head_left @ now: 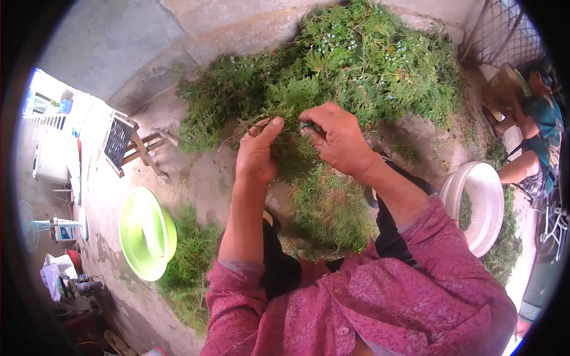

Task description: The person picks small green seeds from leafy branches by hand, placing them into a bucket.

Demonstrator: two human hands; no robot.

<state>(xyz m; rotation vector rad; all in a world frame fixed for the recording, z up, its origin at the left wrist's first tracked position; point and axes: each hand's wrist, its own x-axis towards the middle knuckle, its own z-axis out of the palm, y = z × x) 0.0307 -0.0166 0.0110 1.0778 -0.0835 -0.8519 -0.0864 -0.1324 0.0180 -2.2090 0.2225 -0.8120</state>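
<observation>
My left hand [259,148] is closed around the brown stem of a leafy green sprig [291,151], its thumb pressed on top. The sprig's foliage hangs down between my two hands. Just to the right, my right hand [339,136] has its fingers curled together on small blue-green berries [310,127], partly hidden by the fingers. Behind both hands lies a large heap of green branches [380,65] dotted with pale berries. More cut greenery [326,207] covers the ground below them.
A lime-green basin [138,234] lies at the left beside more greenery [190,255], below a wooden folding stool [139,142]. A white bucket [484,204] is at my right. Another person [537,130] sits at the far right, near a wire fence [507,29].
</observation>
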